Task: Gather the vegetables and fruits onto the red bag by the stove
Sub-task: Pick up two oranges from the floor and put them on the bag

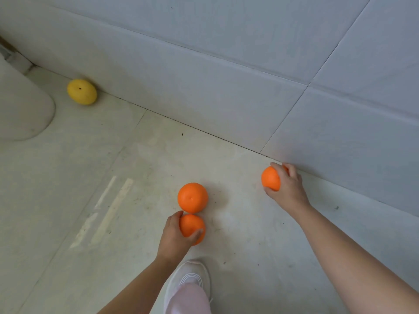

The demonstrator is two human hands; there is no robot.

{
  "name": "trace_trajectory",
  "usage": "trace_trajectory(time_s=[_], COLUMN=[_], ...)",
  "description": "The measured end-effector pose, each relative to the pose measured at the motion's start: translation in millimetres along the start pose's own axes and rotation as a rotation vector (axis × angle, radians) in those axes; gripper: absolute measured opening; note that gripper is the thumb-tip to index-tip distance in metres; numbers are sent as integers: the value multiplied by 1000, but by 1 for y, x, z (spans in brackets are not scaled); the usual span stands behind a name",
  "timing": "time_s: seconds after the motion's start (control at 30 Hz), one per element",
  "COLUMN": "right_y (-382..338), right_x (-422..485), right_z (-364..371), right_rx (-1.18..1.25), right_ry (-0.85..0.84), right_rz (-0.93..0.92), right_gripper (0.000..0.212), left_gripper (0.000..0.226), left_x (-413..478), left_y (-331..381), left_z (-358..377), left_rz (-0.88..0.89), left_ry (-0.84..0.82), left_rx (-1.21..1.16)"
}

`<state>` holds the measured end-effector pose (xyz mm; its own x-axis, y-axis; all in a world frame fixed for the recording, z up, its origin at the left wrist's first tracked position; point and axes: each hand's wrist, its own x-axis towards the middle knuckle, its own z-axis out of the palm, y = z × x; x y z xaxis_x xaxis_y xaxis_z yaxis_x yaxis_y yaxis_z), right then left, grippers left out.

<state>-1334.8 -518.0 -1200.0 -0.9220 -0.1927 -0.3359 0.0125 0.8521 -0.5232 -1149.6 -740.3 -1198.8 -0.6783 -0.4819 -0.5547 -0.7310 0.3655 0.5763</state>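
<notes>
The left hand, low in the middle of the frame, has its grip closed around an orange, thumb at the upper left of the fruit and a fingertip pressed on its right side. The right hand, at the right of the frame close to the foot of the wall, has its grip closed on a second orange, fingers curled over the top and thumb beneath. Both fruits are round and smooth, so a wrapping hold from opposite sides looks meant to stop them rolling away; whether either has left the floor I cannot tell.

Touching the left hand's orange, just above it in the frame, a third orange rests free on the floor. With both hands full, it would probably have to wait or be tucked in beside another.

Further out, in the upper left, a yellow fruit lies where the floor meets the wall, next to a pale rounded object at the left edge. It likely rolled until the wall stopped it, though that is a guess.

A white shoe shows at the bottom centre, below the left hand.

The red bag and the stove are not in view, so the gathered fruit still has to be carried out of this corner.
</notes>
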Motion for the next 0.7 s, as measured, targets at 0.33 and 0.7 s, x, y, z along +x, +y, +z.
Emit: trace_trajectory(time_s=[0.33,0.7], right_y=[-10,-48], right_x=[-12,-29], right_z=[9,7], right_rx=[31,83], right_ry=[-46,-61], right_rz=[2,-195], right_gripper=[64,66], left_gripper=[64,60], left_x=[-4,-24], left_y=[1,-1], left_z=[2,-12], left_rz=[-47,-17], left_ry=[0,49], left_rx=[-53,-140])
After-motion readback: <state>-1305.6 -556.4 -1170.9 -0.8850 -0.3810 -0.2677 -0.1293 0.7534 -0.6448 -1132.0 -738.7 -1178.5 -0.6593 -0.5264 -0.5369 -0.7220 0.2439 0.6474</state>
